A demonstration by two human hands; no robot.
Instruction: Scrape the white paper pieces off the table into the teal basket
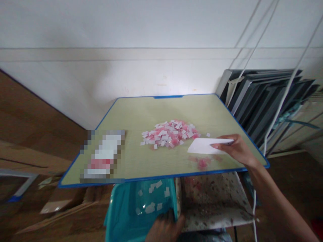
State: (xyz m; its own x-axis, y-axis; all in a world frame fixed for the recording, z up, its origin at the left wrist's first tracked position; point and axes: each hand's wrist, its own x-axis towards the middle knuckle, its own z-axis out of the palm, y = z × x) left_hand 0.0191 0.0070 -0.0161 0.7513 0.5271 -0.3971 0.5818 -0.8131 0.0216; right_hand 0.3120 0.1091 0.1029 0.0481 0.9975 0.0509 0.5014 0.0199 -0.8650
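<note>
Between our right fingers (230,136) we see a smooth, matt white sheet (202,146); past them, papery white squares (165,137) among glossy pink film (174,139); beside our left fingers (164,218), a shiny teal plastic basin (121,201).

One left hand (165,228), one right hand (236,149). One table (136,109), one basin (116,205), one white card (202,146), one heap (174,132) of small squares. In the basin, perhaps seven pale scraps (167,192), though blur makes that rough. Several dark panels (267,101), too overlapped to count.
</note>
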